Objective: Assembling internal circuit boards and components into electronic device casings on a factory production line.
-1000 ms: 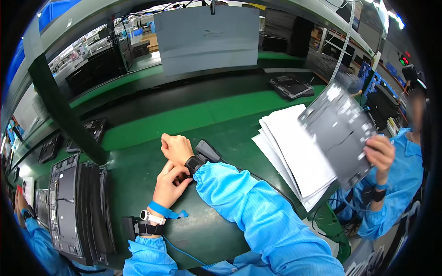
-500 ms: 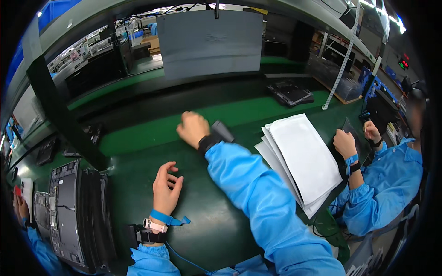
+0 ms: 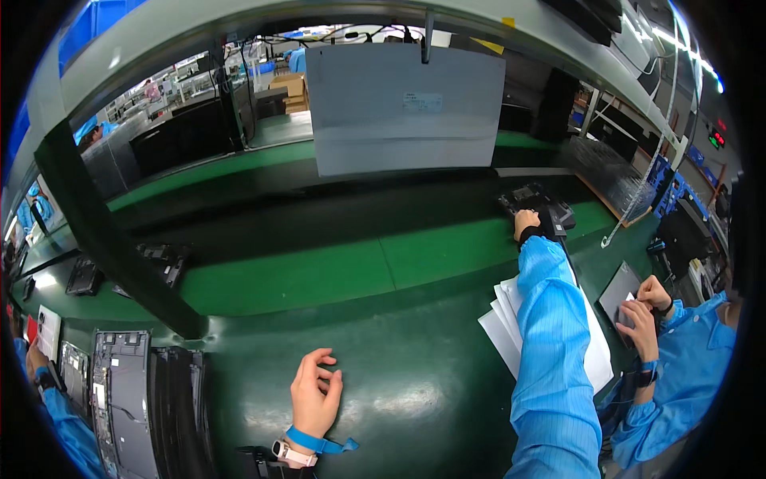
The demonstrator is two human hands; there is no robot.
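My right hand reaches far out to the right. Its fingers are curled at the near left edge of a black laptop base with exposed inner parts, lying on the green strip beyond the bench. The fingertips are partly hidden. My left hand rests over the near bench top, palm turned inward, fingers loosely bent and apart, with nothing in it. A blue wrist strap and a pale watch are on that wrist. White sheets lie partly under my right sleeve.
Opened laptop bases stand upright in a row at left; more lie flat beyond a dark post. A grey panel hangs ahead. At right a co-worker's hands hold a grey panel; another person's hand shows at far left.
My right hand has swung from the middle far to the right, onto the laptop base. My view has shifted; my left hand keeps its loose pose. The co-worker's grey panel now shows more fully.
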